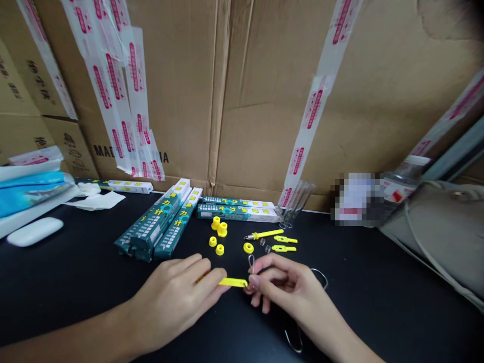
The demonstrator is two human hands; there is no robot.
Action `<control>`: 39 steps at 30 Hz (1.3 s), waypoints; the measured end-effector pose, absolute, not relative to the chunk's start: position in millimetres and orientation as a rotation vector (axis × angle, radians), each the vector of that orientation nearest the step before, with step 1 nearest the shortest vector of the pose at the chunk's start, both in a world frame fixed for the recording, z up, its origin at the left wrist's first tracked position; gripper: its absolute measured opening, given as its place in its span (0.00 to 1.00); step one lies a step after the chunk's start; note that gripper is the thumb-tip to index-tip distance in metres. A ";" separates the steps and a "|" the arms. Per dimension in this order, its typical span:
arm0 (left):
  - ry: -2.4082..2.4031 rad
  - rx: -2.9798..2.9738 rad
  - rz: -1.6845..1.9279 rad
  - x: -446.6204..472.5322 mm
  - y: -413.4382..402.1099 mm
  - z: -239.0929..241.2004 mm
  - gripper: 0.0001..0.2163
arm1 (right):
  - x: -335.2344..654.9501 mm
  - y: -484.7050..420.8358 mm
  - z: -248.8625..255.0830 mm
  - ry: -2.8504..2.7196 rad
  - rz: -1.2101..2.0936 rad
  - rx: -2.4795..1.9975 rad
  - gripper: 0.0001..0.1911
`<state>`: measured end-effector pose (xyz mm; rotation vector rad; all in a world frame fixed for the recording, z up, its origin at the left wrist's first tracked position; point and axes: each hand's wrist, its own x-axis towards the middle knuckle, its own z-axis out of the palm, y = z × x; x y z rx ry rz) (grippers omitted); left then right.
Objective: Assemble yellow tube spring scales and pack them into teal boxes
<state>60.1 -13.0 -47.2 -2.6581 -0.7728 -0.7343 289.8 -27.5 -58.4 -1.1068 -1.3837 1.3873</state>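
My left hand (181,290) is closed around a flat yellow plastic strip (233,282), whose end sticks out toward the right. Between thumb and fingers, my right hand (282,282) pinches a bent metal wire hook (251,261) with its loop pointing up. The wire's lower part meets the strip's tip; whether it passes through a hole there I cannot tell. One metal hook (320,277) lies partly behind my right hand, and another metal hook (294,343) lies below my right wrist. Beyond the hands are a yellow ring (248,247), small springs (267,249) and several yellow caps (220,249).
A yellow rod with a metal tip (264,234) and flat yellow pieces (284,248) lie farther back. Green-and-white boxes (177,222) and clear tubes (298,204) stand before a cardboard wall (257,101). A bottle (403,181) and grey bag (438,227) are right; a tissue pack (34,194) is left.
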 end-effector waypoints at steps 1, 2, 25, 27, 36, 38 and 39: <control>-0.752 -2.633 -0.744 60.4 -12.8 -46.5 0.14 | 289.9 -26.8 -59.1 -1.371 1.392 -1.102 0.15; -0.737 -2.612 -0.755 60.7 -12.8 -45.9 0.14 | 290.0 -26.5 -59.5 -1.367 1.388 -1.108 0.15; -0.605 -2.415 -0.782 61.5 -20.2 -40.5 0.08 | 281.3 -37.6 -44.9 -1.085 1.597 -1.108 0.24; -0.629 -2.440 -0.798 61.4 -18.6 -41.0 0.09 | 282.7 -37.5 -43.8 -1.094 1.638 -1.056 0.30; -0.678 -2.459 -0.776 61.4 -18.0 -43.2 0.13 | 283.6 -33.8 -56.2 -1.260 1.531 -1.087 0.16; -0.681 -2.483 -0.792 62.6 -17.4 -42.8 0.15 | 284.4 -35.2 -58.3 -1.389 1.390 -1.106 0.13; -0.686 -2.492 -0.805 63.0 -17.2 -42.4 0.16 | 285.1 -36.4 -58.2 -1.464 1.301 -1.123 0.11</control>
